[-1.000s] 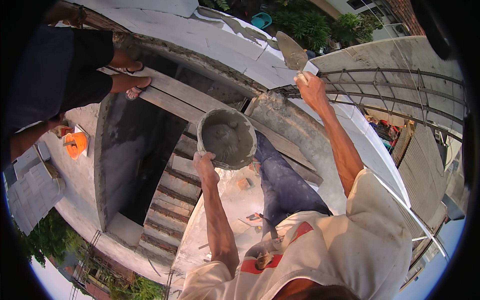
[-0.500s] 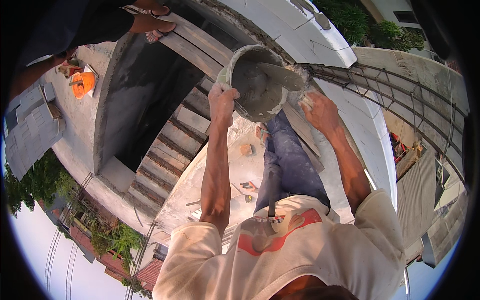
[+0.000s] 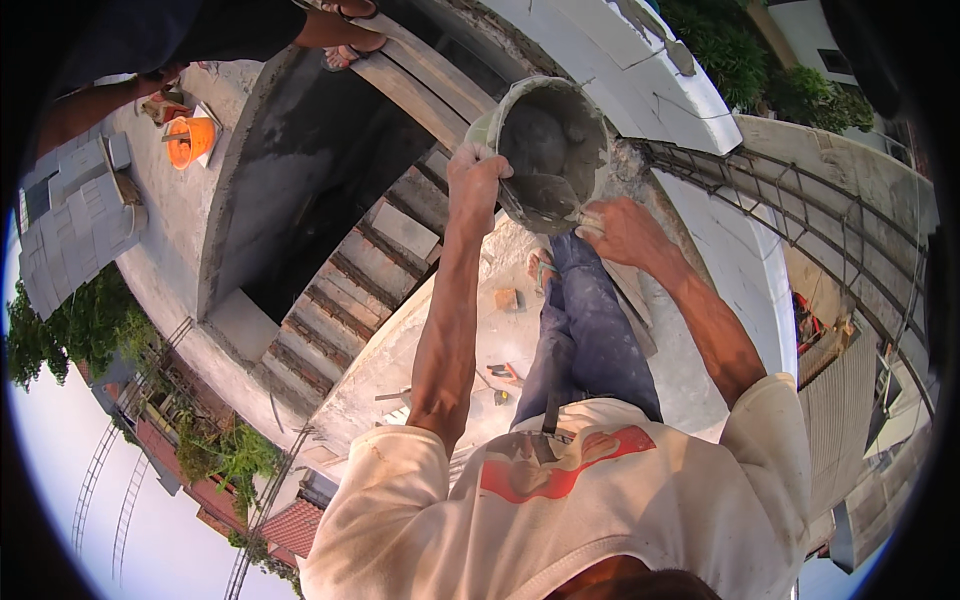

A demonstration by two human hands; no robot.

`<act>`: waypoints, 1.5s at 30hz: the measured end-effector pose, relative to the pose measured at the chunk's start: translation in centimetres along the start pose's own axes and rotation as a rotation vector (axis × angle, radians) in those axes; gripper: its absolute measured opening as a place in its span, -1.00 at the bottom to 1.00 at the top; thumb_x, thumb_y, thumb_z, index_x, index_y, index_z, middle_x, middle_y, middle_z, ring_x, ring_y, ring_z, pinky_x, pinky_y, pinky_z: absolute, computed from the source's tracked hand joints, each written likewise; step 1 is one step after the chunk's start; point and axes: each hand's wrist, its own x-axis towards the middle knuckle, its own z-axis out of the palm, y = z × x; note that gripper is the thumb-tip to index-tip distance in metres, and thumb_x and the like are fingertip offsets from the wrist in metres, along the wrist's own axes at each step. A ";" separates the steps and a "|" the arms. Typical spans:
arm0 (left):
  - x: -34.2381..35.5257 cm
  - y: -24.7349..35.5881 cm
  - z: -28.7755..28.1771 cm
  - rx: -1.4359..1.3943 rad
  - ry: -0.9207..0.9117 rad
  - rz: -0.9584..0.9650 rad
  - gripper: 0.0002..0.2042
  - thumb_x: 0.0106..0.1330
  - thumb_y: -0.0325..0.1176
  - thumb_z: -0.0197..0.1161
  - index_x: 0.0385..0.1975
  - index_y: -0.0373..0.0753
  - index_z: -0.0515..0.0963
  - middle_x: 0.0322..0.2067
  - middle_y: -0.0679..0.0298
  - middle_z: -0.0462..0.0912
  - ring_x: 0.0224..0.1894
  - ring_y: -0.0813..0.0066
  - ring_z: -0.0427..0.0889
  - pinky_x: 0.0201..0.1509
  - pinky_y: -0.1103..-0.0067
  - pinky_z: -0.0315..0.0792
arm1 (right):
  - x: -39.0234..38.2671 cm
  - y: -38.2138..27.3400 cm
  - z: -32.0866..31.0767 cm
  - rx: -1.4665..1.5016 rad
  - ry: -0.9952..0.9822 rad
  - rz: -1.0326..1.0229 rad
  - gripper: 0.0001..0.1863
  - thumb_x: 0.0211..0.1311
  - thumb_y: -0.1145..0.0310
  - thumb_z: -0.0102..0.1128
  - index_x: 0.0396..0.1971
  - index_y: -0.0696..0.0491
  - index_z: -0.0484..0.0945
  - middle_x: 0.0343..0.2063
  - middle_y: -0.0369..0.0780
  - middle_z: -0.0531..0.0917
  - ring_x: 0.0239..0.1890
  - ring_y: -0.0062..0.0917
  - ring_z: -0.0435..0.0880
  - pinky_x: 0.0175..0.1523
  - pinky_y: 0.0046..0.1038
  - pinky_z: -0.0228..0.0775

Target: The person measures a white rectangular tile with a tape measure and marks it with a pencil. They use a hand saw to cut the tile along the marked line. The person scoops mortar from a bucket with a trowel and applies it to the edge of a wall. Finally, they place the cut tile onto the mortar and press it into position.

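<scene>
My left hand (image 3: 474, 182) is closed on the left rim of a mortar-crusted bucket (image 3: 483, 128), which is tilted so that its mouth faces me. Wet grey mortar (image 3: 533, 138) lies inside. Pinched in my right hand (image 3: 625, 232), at the bucket's lower right edge, is a trowel whose handle is mostly covered by my fingers. The grey trowel blade (image 3: 543, 194) reaches into the bucket, against its lower inner side.
Beyond the bucket, wooden planks (image 3: 425, 90) span a dark opening, and another person's sandalled foot (image 3: 352, 55) rests on them. Brick-edged steps (image 3: 345, 285) descend at left. An orange bucket (image 3: 190, 142) stands farther left. A rebar cage (image 3: 800, 195) extends right from the white wall (image 3: 640, 75).
My right hand has drawn the trowel from the bucket's right rim, beside the wall, down and left into the bucket. My left hand and the bucket appear slightly farther right in view.
</scene>
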 end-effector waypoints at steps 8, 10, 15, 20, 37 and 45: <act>-0.7 -2.1 -2.6 -0.079 0.042 0.005 -0.86 0.04 -0.63 0.21 -0.49 -0.23 0.43 -0.52 0.37 0.47 -0.47 0.60 0.39 -0.39 0.57 0.30 | -1.6 4.3 0.1 0.461 -0.184 0.106 -0.56 0.27 0.10 0.39 -0.18 0.24 0.69 -0.27 -0.02 0.74 -0.22 -0.32 0.70 -0.04 -0.25 0.47; -1.6 -2.2 -2.4 -0.175 0.059 -0.026 -0.85 0.05 -0.64 0.19 -0.47 -0.22 0.42 -0.50 0.36 0.48 -0.48 0.57 0.41 -0.37 0.56 0.34 | -3.9 3.9 -0.5 0.584 -0.079 0.235 -0.56 0.27 0.12 0.38 -0.12 0.24 0.69 -0.26 -0.02 0.74 -0.23 -0.32 0.66 -0.03 -0.29 0.47; -2.5 -4.5 -4.1 -0.169 0.124 -0.047 -0.83 0.05 -0.63 0.16 -0.45 -0.19 0.38 -0.49 0.36 0.47 -0.54 0.56 0.41 -0.46 0.56 0.34 | -8.9 6.9 -1.8 0.494 0.451 0.267 -0.59 0.28 0.25 0.36 0.03 0.18 0.67 -0.24 -0.08 0.72 -0.26 -0.44 0.62 -0.09 -0.40 0.46; -3.8 -5.0 -5.0 -0.054 0.171 -0.097 -0.83 0.04 -0.61 0.15 -0.44 -0.17 0.37 -0.49 0.35 0.46 -0.57 0.55 0.41 -0.55 0.57 0.28 | -8.4 10.6 -4.3 -0.012 0.787 0.419 -0.56 0.27 0.33 0.34 0.08 0.25 0.58 -0.08 0.05 0.67 -0.04 -0.01 0.71 0.03 -0.14 0.56; -8.7 -8.0 -7.0 -0.029 0.157 -0.075 -0.85 0.01 -0.60 0.15 -0.48 -0.20 0.36 -0.43 0.38 0.44 -0.42 0.51 0.42 -0.26 0.52 0.37 | -2.7 9.4 -4.0 1.064 0.820 0.808 -0.63 0.47 0.13 0.17 -0.08 0.18 0.57 -0.45 -0.23 0.61 -0.60 -0.57 0.57 -0.57 -0.44 0.49; -7.3 -6.9 -5.1 -0.016 0.075 -0.106 -0.85 0.05 -0.63 0.16 -0.43 -0.23 0.42 -0.41 0.34 0.50 -0.37 0.50 0.47 -0.20 0.52 0.41 | -4.6 9.3 2.2 1.598 1.054 0.696 -0.59 0.46 0.11 0.22 0.03 0.16 0.53 -0.49 -0.27 0.57 -0.64 -0.59 0.52 -0.60 -0.46 0.38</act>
